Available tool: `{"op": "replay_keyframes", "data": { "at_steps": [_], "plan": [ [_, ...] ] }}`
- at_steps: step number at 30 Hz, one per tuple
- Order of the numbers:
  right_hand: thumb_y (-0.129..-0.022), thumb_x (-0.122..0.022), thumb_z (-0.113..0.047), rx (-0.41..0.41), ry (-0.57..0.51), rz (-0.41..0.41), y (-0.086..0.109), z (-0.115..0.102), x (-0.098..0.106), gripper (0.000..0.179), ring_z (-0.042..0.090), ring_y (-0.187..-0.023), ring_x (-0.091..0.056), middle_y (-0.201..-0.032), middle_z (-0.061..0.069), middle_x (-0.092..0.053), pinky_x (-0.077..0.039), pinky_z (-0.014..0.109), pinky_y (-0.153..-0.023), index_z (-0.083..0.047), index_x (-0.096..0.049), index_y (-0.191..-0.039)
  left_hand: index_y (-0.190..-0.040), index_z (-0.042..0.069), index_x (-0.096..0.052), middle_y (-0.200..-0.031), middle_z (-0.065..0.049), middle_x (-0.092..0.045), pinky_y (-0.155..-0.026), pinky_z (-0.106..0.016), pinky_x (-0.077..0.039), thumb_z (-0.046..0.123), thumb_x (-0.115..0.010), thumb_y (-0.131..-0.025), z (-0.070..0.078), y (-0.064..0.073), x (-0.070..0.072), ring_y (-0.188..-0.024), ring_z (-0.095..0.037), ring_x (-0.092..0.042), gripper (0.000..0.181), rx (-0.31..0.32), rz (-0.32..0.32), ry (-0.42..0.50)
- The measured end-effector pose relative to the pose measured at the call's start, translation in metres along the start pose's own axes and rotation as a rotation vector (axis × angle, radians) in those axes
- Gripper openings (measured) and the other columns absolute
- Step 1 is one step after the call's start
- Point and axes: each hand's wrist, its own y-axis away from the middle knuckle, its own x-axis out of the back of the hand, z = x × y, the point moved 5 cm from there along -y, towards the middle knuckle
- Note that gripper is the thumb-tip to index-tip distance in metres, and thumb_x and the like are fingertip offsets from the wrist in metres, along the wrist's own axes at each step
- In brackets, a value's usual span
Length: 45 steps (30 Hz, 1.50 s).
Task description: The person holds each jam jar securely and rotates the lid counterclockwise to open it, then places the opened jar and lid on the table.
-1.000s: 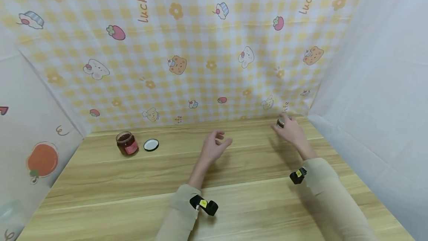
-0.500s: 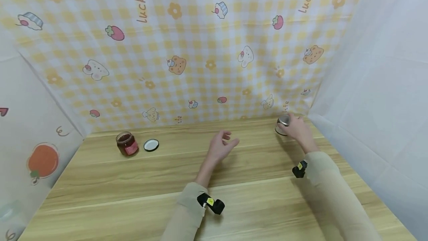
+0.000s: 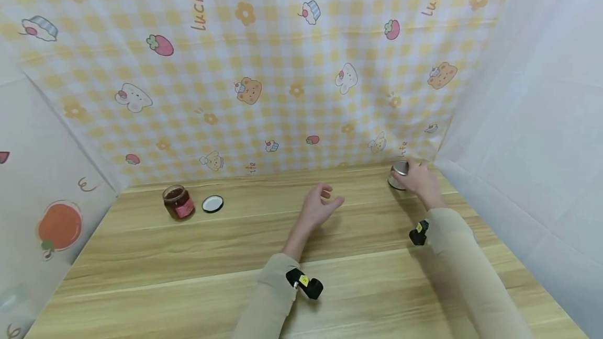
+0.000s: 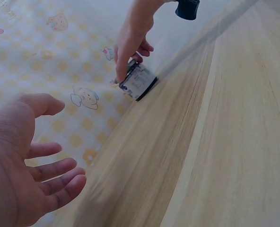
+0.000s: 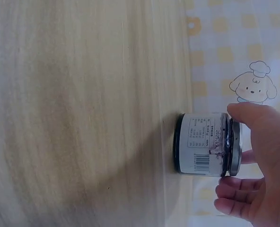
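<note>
At the far right of the table, my right hand (image 3: 421, 182) holds a jar (image 5: 201, 144) near its top, thumb on one side and fingers on the other. This jar has a white printed label, dark contents and a silver lid (image 5: 235, 147); it stands upright on the wood. My left hand (image 3: 319, 206) hovers over the middle of the table, fingers loosely bent, holding nothing. In the left wrist view, the left palm (image 4: 12, 175) faces the jar from a distance. Over on the left stands an open jar of dark red jam (image 3: 179, 203), with a lid (image 3: 213, 204) lying white side up beside it.
Behind the wooden table (image 3: 188, 276) hangs a yellow checked cloth (image 3: 282, 67). White sheets close off the left side (image 3: 28, 119) and the right side (image 3: 527, 119). A black camera is strapped to each sleeve.
My left hand has drifted to the right. My right hand has shifted slightly right, and more of the jar it holds now shows. The open jar and loose lid stay put.
</note>
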Motion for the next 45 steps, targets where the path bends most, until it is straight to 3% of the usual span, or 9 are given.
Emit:
{"op": "replay_keyframes", "data": {
  "at_steps": [6, 14, 29, 38, 45],
  "plan": [
    [-0.098, -0.057, -0.047, 0.002, -0.013, 0.021, -0.004, 0.004, 0.002, 0.075, 0.057, -0.101, -0.055, -0.127, 0.046, -0.041, -0.048, 0.062, -0.078, 0.01, -0.038, -0.142, -0.132, 0.001, -0.056, -0.125, -0.02, -0.06, -0.087, -0.044, -0.052, 0.038, -0.072, -0.092, -0.001, -0.003, -0.006, -0.106, -0.029, -0.058, 0.057, 0.005, -0.013, -0.016],
    [-0.096, -0.059, -0.049, 0.025, -0.018, 0.016, -0.007, 0.005, 0.004, 0.076, 0.055, -0.104, -0.056, -0.125, 0.042, -0.049, -0.048, 0.061, -0.081, 0.013, -0.045, -0.138, -0.133, 0.001, -0.056, -0.123, -0.018, -0.06, -0.087, -0.043, -0.051, 0.038, -0.072, -0.091, -0.001, -0.007, -0.013, -0.106, -0.029, -0.06, 0.058, 0.003, -0.031, -0.052],
    [-0.087, -0.069, -0.055, 0.024, -0.039, 0.037, -0.004, -0.002, 0.007, 0.062, 0.037, -0.08, -0.06, -0.099, 0.026, -0.064, -0.048, 0.046, -0.065, 0.004, -0.061, -0.107, -0.142, 0.003, -0.05, -0.127, -0.017, -0.059, -0.089, -0.045, -0.051, 0.041, -0.068, -0.094, 0.0, -0.017, -0.034, -0.11, -0.029, -0.06, 0.065, -0.006, -0.127, -0.038],
    [-0.083, -0.075, -0.055, 0.02, -0.103, 0.035, -0.002, -0.004, 0.004, 0.073, 0.038, -0.084, -0.062, -0.101, 0.029, -0.065, -0.051, 0.045, -0.066, 0.01, -0.061, -0.112, -0.142, 0.004, -0.051, -0.126, -0.015, -0.06, -0.092, -0.045, -0.05, 0.04, -0.069, -0.094, 0.0, -0.02, -0.046, -0.112, -0.028, -0.059, 0.062, 0.012, -0.135, -0.001],
    [-0.084, -0.074, -0.055, 0.052, -0.101, 0.088, 0.002, -0.009, 0.003, 0.059, 0.029, -0.068, -0.059, -0.081, 0.017, -0.065, -0.045, 0.036, -0.054, 0.002, -0.064, -0.09, -0.142, 0.004, -0.051, -0.126, -0.015, -0.06, -0.09, -0.043, -0.052, 0.039, -0.07, -0.094, 0.003, -0.023, -0.054, -0.111, -0.027, -0.059, 0.063, 0.008, -0.146, 0.028]
  ]
}}
